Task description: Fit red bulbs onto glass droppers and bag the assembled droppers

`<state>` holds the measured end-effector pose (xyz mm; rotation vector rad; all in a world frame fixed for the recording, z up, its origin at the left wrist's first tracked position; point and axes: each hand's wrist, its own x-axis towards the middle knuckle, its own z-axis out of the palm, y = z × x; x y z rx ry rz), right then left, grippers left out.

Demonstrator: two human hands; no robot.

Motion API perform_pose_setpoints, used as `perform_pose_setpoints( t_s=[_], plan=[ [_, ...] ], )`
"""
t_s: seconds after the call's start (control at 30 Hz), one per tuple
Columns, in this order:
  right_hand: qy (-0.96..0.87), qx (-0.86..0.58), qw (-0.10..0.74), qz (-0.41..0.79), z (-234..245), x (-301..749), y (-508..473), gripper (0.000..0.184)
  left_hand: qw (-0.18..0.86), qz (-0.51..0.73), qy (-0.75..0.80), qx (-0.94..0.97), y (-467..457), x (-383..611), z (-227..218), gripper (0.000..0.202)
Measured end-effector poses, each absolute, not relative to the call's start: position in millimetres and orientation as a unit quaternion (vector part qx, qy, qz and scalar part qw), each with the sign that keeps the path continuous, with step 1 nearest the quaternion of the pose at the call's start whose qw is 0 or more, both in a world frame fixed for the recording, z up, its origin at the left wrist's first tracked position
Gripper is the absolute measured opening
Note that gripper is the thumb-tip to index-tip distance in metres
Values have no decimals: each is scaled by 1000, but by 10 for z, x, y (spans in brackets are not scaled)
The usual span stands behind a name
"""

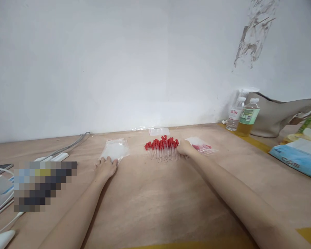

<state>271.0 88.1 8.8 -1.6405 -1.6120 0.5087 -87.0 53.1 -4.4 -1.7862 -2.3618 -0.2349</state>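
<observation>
A pile of droppers [162,147] with red bulbs and thin clear tubes lies mid-table, bulbs pointing towards the wall. At the pile's right end is my right hand [185,148], its fingers curled closed; whatever they may hold is hidden. Just right of that hand, a clear plastic bag [200,146] has red-bulbed droppers in or under it; I cannot tell which. On the left, a stack of clear plastic bags [115,148] lies flat. My left hand [106,167] rests open at its near edge, fingertips touching it. Another flat clear bag [159,131] lies behind the pile.
Two bottles [247,117] stand back right beside a grey bag [268,114]. A blue tissue pack [295,157] lies at the right edge. Cables [64,148], white plastic pieces and a blurred-out patch [44,185] occupy the left. The wall [124,69] bounds the table's back.
</observation>
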Motion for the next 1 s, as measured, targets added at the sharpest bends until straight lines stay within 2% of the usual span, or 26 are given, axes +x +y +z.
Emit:
perform_pose_setpoints(
  t_s=[0.1, 0.23, 0.37, 0.43, 0.53, 0.6, 0.67, 0.83, 0.93, 1.0],
  plan=[
    [-606, -676, 376, 187, 172, 2791, 822, 22, 85, -80, -784, -610, 525, -855, -48, 42],
    [-601, -671, 389, 193, 234, 2899, 596, 38, 85, -90, -783, -610, 519, -867, -41, 42],
    [-575, -589, 486, 294, 155, 3006, 244, 41, 106, -146, -750, -636, 461, -782, 67, 41],
    [-538, -532, 553, 349, 84, 3077, 87, 33, 87, -187, -660, -722, 357, -627, 169, 39],
    [-465, -495, 624, 387, -11, 3185, -62, 28, -40, -172, -433, -884, 107, -297, 315, 36],
    [-421, -486, 650, 405, -48, 3229, -108, 27, -100, -145, -324, -930, -63, -89, 364, 32],
    [-400, -486, 655, 418, -59, 3240, -128, 25, -112, -130, -269, -948, -192, 68, 359, 29],
    [-388, -503, 646, 423, -26, 3182, -161, 23, -79, -256, -384, -883, -453, 372, 179, 34],
    [-392, -503, 634, 438, -24, 3156, -191, 31, -63, -224, -453, -861, -651, 561, 82, 45],
    [-396, -499, 623, 454, -30, 3157, -209, 42, -55, -182, -430, -882, -723, 631, 86, 52]
  ],
)
